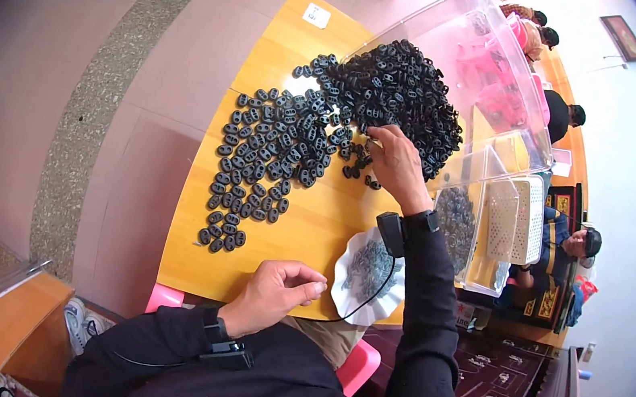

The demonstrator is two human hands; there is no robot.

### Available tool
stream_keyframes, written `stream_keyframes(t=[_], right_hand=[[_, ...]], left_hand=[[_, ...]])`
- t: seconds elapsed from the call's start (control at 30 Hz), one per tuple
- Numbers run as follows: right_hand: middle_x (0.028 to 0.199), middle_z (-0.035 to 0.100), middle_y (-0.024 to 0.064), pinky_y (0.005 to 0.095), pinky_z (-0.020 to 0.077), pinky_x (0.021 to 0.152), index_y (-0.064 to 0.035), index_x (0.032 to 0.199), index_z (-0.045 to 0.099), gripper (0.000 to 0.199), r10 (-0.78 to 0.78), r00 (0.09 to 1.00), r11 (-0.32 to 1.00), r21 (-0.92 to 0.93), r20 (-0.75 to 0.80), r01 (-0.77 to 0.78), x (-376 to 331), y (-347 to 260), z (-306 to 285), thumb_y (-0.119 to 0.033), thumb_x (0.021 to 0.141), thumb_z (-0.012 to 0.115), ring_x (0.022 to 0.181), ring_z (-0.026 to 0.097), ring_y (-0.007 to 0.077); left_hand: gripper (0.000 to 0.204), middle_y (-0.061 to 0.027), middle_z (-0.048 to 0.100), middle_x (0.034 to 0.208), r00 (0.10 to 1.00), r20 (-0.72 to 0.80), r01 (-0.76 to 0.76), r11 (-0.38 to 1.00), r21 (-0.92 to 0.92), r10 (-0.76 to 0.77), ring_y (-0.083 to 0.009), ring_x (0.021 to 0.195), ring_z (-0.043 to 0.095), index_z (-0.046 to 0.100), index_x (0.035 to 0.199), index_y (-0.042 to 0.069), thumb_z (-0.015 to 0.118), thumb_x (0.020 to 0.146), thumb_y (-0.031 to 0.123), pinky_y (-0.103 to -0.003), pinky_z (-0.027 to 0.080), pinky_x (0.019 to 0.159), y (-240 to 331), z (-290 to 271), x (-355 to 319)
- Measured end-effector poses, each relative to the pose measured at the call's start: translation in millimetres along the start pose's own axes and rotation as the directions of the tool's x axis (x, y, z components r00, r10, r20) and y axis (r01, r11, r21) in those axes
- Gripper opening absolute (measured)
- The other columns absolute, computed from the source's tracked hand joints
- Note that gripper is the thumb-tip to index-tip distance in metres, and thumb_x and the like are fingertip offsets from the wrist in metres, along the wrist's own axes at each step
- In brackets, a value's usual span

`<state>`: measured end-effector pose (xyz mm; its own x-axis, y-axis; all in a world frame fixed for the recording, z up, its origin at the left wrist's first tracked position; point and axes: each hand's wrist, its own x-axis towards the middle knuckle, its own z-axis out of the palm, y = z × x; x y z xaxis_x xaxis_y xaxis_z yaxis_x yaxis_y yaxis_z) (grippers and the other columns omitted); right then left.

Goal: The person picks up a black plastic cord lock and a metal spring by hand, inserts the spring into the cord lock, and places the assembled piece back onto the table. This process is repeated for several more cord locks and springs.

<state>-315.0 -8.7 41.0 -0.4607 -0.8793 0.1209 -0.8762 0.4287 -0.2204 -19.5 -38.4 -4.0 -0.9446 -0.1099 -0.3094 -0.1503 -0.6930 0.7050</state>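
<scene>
My right hand [398, 161] reaches to the front edge of a big heap of small black oval pieces [387, 82], which look like two-hole cord locks. Its fingers are curled together among a few loose ones, and whatever they grip is hidden. Over the table's near edge, my left hand [276, 294] holds thumb and fingertips pressed together; anything between them is too small to make out. Left of the heap, many more of the black oval pieces [260, 150] lie spread in a loose patch. Between my hands stands a white wavy-rimmed dish [392, 310] with small grey parts in it.
The yellow wooden table [187, 261] carries a white label at its far left corner. On the right stand a large clear plastic bin [533, 139], a smaller clear box [485, 283] and a white perforated basket [528, 220]. A black cable runs from my right wrist device across the dish. Several people sit beyond.
</scene>
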Motion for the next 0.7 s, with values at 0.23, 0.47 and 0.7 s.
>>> stream_keyframes(t=[0.23,0.47,0.7], right_hand=[[0.095,0.061,0.0151,0.0403,0.0487,0.078,-0.0013,0.100,0.067,0.022,-0.023,0.996,0.999,-0.029,0.082,0.026,0.6,-5.0,5.0,-0.003,0.080,0.058,0.088,0.061,0.0345],[0.092,0.062,0.0156,0.0399,0.0493,0.077,-0.0006,0.096,0.068,0.019,-0.039,0.994,0.999,-0.020,0.100,0.041,4.0,-0.8,6.7,-0.003,0.078,0.062,0.086,0.062,0.0342],[0.086,0.063,0.0163,0.0403,0.0499,0.073,0.0003,0.094,0.069,0.019,-0.013,0.989,1.000,0.017,0.148,0.011,2.8,-2.9,2.8,-0.006,0.077,0.063,0.081,0.063,0.0349]], left_hand=[[0.019,-0.0002,0.065,0.080,1.000,-0.007,0.001,1.000,0.016,-0.001,-0.0047,0.071,0.056,0.067,0.099,-0.003,0.065,0.090,0.014,-0.020,0.046,0.064,4.4,-1.2,-2.7],[0.019,-0.0039,0.068,0.086,0.999,0.015,0.041,0.999,0.019,-0.041,-0.0067,0.076,0.060,0.067,0.102,-0.003,0.065,0.090,0.011,-0.021,0.050,0.072,6.3,-2.8,-5.1],[0.018,-0.0036,0.068,0.087,0.999,0.021,0.040,0.999,-0.005,-0.040,-0.0067,0.076,0.061,0.067,0.102,-0.002,0.065,0.090,0.012,-0.021,0.051,0.072,4.1,-1.7,-5.5]])
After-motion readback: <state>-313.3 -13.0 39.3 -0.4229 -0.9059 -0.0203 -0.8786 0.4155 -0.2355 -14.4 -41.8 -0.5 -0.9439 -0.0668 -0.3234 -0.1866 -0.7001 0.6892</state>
